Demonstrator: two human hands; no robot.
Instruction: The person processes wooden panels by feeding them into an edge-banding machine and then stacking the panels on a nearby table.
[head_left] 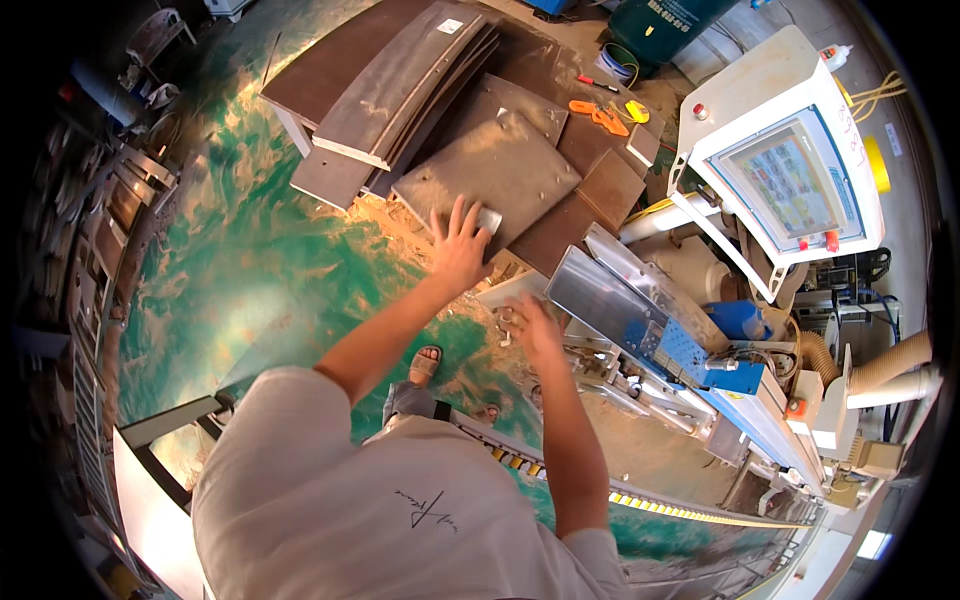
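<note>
My left hand point(460, 250) reaches forward with its fingers spread, over the near edge of a dusty brown board point(490, 165). Its fingertips are beside a small white label point(488, 220) at that edge; whether they touch the board I cannot tell. Lower and to the right, my right hand point(533, 328) hangs in the air with loosely bent fingers set apart, and nothing shows in it. It is close to the end of a metal machine rail point(598, 292). Behind the board, a stack of curved brown panels point(405, 80) lies on more brown boards.
At the right stands a white control cabinet with a touchscreen point(785, 180). An orange tool point(598, 115) and a red-and-black marker point(597, 83) lie on the boards. A toothed yellow-and-black strip point(640, 500) crosses behind my right arm. Sawdust covers the green floor point(230, 290). Scrap wood lines the left.
</note>
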